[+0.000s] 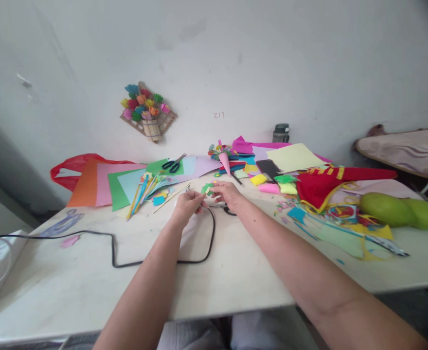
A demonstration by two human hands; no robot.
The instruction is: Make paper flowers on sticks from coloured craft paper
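Observation:
Both of my hands meet above the middle of the table. My right hand [226,195] pinches a small green paper flower [207,188] with a yellow centre. My left hand [190,204] is closed in a pinch at the lower side of the same flower; any stem between those fingers is too small to make out. Below the hands, a black cord [212,238] loops across the table to a dark object [229,211] partly hidden by my right hand. A pink paper cone [224,163] with small paper flowers lies just beyond.
Scissors [173,164] lie on coloured paper sheets [119,187] at the back left, near paper strips [141,192]. A phone [268,168], clay packets [269,187], red cloth [314,189], paper scraps [340,238] and green fruit [385,209] crowd the right. A power strip [2,262] sits far left.

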